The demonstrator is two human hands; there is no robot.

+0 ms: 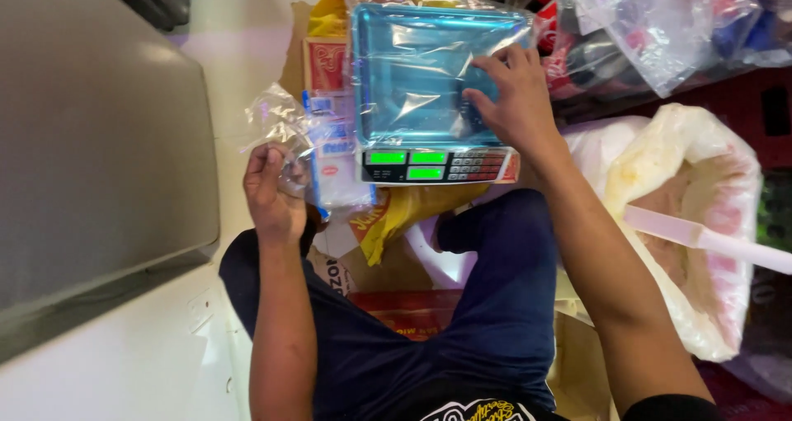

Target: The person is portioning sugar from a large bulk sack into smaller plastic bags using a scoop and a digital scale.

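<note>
A digital scale (437, 164) with a blue, plastic-wrapped pan (412, 66) and green lit displays sits in front of me on stacked boxes. My right hand (516, 99) rests on the pan's right side, fingers spread and pressing on the plastic film. My left hand (272, 192) is closed on a crumpled clear plastic bag (276, 120), held just left of the scale beside a blue and white packet (338, 153).
To the right stands a large open sack (701, 174) of brownish powder with a pale scoop handle (709, 239) lying in it. Bagged goods (652, 25) pile at the top right. A grey panel (99, 141) fills the left. A yellow wrapper (396, 215) hangs under the scale.
</note>
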